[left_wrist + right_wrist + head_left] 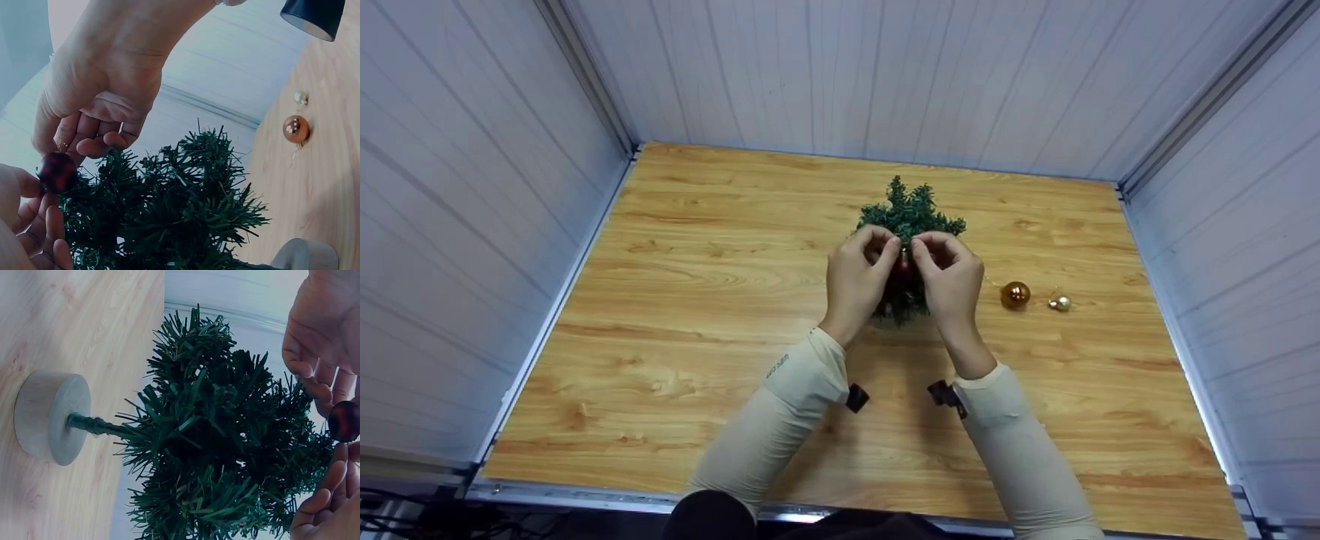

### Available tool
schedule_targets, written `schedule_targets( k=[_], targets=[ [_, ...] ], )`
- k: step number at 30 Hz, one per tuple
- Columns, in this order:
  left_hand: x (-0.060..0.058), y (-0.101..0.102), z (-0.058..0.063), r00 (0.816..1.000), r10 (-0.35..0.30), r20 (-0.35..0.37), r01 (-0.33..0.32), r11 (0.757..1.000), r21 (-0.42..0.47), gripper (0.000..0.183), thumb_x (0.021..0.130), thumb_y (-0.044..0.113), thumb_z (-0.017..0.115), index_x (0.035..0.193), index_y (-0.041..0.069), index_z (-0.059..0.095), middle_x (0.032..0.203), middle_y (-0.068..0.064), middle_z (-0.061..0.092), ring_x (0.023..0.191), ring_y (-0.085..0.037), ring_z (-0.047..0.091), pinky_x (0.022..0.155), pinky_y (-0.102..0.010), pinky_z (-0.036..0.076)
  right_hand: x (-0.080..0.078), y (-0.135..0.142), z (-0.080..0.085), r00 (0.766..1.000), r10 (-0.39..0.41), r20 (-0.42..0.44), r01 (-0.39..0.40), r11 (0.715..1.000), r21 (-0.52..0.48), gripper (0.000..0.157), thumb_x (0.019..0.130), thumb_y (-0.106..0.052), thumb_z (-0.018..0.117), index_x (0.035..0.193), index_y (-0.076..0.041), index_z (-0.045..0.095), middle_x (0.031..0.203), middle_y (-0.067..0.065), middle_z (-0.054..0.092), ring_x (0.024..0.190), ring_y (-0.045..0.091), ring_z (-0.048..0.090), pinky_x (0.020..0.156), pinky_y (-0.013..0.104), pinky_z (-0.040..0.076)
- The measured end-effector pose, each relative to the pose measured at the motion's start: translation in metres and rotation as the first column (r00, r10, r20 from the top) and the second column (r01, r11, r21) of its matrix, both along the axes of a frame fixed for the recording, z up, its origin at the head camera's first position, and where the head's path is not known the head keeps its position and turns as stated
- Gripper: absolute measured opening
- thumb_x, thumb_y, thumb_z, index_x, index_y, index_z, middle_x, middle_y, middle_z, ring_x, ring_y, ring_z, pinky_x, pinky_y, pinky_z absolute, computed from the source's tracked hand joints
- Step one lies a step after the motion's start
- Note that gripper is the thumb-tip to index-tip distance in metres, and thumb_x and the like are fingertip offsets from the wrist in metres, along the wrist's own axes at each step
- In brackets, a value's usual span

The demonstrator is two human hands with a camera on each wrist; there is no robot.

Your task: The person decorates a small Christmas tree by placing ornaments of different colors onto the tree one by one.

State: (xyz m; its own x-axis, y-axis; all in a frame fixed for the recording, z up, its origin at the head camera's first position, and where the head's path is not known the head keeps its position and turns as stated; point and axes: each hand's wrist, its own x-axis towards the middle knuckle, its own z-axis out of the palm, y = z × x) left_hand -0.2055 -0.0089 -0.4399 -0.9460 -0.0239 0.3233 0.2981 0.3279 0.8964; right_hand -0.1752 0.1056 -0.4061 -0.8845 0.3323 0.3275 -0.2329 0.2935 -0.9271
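Observation:
A small artificial Christmas tree (911, 210) stands on a round pale base (42, 417). Beside its top hangs a dark red Christmas ball (58, 172), between my two hands. My left hand (856, 277) and my right hand (954, 281) each pinch with thumb and forefinger at the upper end of this ball. In the left wrist view a bit of gold cord (62, 145) shows near the right fingers. The exact hold of each fingertip on the cord or cap is too small to tell. Green branches lie just behind the fingers.
An orange-gold ball (1015, 295) and a smaller pale gold ball (1060, 303) lie on the wooden table (697, 322), right of the tree. White panel walls (840, 82) enclose the table at the back and both sides.

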Motion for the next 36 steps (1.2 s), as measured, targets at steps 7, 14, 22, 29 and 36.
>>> schedule_targets(
  k=[7, 14, 22, 29, 36],
  targets=[
    [0.002, 0.001, -0.006, 0.998, 0.019, -0.053, -0.022, 0.998, -0.061, 0.012, 0.096, 0.023, 0.065, 0.09, 0.013, 0.069, 0.076, 0.003, 0.065, 0.062, -0.008, 0.057, 0.058, -0.023, 0.047, 0.001, 0.0, -0.01, 1.0, 0.003, 0.011, -0.003, 1.0, 0.001, 0.009, 0.09, -0.003, 0.069, 0.092, 0.005, 0.072, 0.078, 0.012, 0.069, 0.061, 0.012, 0.054, 0.056, 0.019, 0.043],
    [0.007, 0.003, -0.017, 0.981, 0.087, -0.173, -0.124, 0.968, -0.217, 0.011, 0.095, 0.026, 0.066, 0.091, 0.016, 0.069, 0.078, 0.005, 0.061, 0.064, -0.006, 0.054, 0.056, -0.022, 0.045, 0.004, -0.001, -0.017, 0.999, 0.005, -0.046, -0.003, 0.999, 0.055, 0.008, 0.088, -0.001, 0.069, 0.091, 0.006, 0.071, 0.08, 0.016, 0.069, 0.061, 0.008, 0.051, 0.056, 0.018, 0.041],
    [0.009, 0.002, -0.018, 0.975, 0.074, -0.211, -0.117, 0.973, -0.201, 0.01, 0.093, 0.026, 0.068, 0.091, 0.017, 0.069, 0.079, 0.006, 0.062, 0.065, -0.005, 0.055, 0.057, -0.021, 0.046, 0.006, -0.001, -0.019, 0.997, 0.003, -0.073, 0.0, 0.999, 0.033, 0.008, 0.088, -0.001, 0.071, 0.091, 0.006, 0.071, 0.083, 0.017, 0.069, 0.062, 0.009, 0.053, 0.057, 0.018, 0.043],
    [0.011, 0.001, -0.02, 0.979, 0.063, -0.193, -0.101, 0.976, -0.194, 0.01, 0.093, 0.026, 0.067, 0.092, 0.017, 0.069, 0.079, 0.006, 0.061, 0.065, -0.005, 0.055, 0.057, -0.021, 0.045, 0.007, -0.001, -0.018, 0.998, 0.011, -0.059, -0.01, 1.0, 0.024, 0.008, 0.087, -0.001, 0.071, 0.09, 0.006, 0.07, 0.083, 0.016, 0.069, 0.062, 0.008, 0.053, 0.057, 0.019, 0.043],
    [0.012, -0.002, -0.023, 0.979, 0.055, -0.195, -0.095, 0.975, -0.203, 0.011, 0.094, 0.028, 0.067, 0.094, 0.017, 0.07, 0.083, 0.006, 0.063, 0.065, -0.006, 0.056, 0.057, -0.022, 0.045, 0.003, 0.005, -0.028, 0.998, 0.039, -0.041, -0.039, 0.999, -0.001, 0.01, 0.086, -0.001, 0.073, 0.091, 0.007, 0.07, 0.084, 0.015, 0.069, 0.063, 0.008, 0.056, 0.059, 0.02, 0.046]
  ],
)
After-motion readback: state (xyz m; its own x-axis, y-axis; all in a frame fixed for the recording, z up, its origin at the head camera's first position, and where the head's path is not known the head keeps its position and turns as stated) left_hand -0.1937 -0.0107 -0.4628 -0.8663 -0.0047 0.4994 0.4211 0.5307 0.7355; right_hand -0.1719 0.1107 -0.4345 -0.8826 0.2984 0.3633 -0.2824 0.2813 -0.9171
